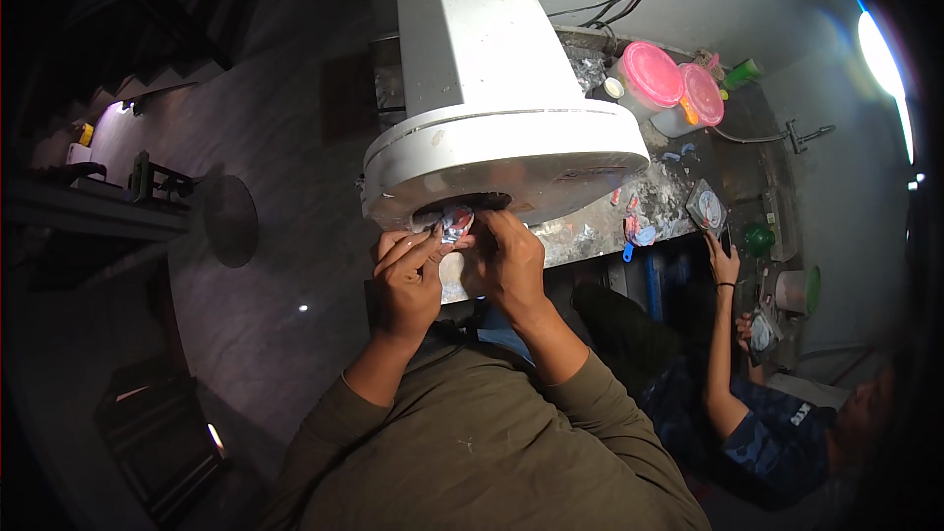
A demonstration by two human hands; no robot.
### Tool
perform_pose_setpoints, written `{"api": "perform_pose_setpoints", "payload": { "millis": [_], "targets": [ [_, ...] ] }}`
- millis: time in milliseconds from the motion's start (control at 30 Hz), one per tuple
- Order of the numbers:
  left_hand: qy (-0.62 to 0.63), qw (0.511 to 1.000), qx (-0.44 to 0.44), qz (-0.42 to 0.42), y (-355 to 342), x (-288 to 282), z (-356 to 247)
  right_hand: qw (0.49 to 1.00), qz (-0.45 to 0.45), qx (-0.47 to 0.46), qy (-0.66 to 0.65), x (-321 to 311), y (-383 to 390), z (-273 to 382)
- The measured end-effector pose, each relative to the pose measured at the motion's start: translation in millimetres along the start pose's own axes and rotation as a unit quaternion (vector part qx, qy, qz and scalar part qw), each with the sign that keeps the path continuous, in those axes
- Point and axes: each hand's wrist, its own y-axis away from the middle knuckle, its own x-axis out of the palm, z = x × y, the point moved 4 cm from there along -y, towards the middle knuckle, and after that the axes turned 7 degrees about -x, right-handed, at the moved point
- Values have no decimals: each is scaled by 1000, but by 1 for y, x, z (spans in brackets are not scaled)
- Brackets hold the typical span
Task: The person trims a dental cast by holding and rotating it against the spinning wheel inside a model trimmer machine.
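In front of a large white machine [504, 143] with a round rim and a dark opening on its underside, I hold a small silvery-grey and reddish piece [454, 223] just at the opening. My left hand [408, 280] has its fingers bent and pinched on the piece from the left. My right hand [511, 265] is closed around the piece's right side, its fingertips partly hidden. The piece is too small to identify.
A stained worktop [580, 246] holds pink-lidded tubs [651, 74], a blue-handled tool [629, 248] and a green bowl [757, 238]. At right a co-worker [777, 438] has a hand [721, 261] at a square pad [705, 205]. Dark stairs [147, 59] rise upper left.
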Motion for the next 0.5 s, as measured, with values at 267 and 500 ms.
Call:
{"api": "perform_pose_setpoints", "payload": {
  "millis": [267, 500],
  "targets": [
    [13, 1000, 20, -5, 2, -1, -1, 999, -6, -25, 31, 7, 4, 0],
    [16, 1000, -3, 9, 8, -2, -2, 998, -14, -45, 31, 7, 6, -3]
  ]
}}
